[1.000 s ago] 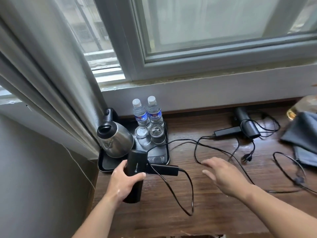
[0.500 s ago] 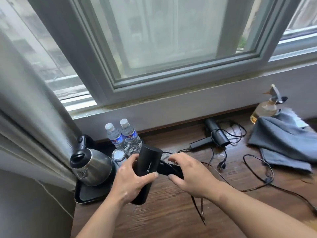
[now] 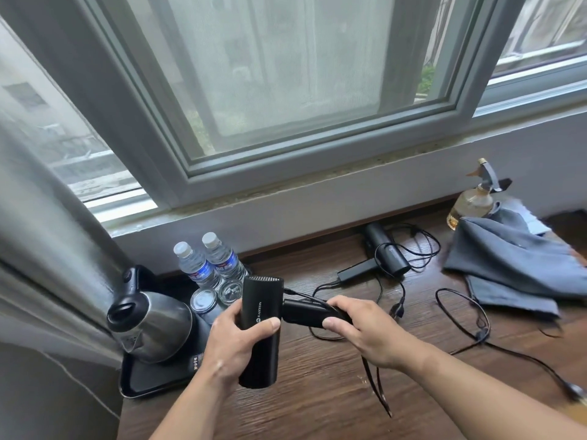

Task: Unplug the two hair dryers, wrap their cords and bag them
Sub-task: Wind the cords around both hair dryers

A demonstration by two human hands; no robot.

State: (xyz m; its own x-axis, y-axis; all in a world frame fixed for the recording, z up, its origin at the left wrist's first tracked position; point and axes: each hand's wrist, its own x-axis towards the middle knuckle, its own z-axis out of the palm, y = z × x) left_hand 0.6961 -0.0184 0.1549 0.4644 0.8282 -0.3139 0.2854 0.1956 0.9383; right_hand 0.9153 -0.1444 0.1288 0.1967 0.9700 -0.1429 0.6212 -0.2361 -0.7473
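A black hair dryer (image 3: 261,308) is held above the wooden counter (image 3: 317,385). My left hand (image 3: 233,341) grips its barrel. My right hand (image 3: 362,328) curls round its handle (image 3: 301,311) and the cord (image 3: 376,387), which hangs down in a loop from under that hand. A second black hair dryer (image 3: 386,254) lies at the back by the wall with its cord (image 3: 416,246) loose around it and its plug (image 3: 397,310) on the counter. Grey cloth bags (image 3: 514,262) lie at the right.
A steel kettle (image 3: 149,325) stands on a black tray (image 3: 149,377) at the left with two water bottles (image 3: 208,265) and glasses. A spray bottle (image 3: 473,198) stands behind the bags. Another black cord (image 3: 476,331) trails over the counter's right. A curtain hangs at the left.
My right hand reached over and took hold of the dryer's handle and cord. The view swung right, showing the bags and spray bottle.
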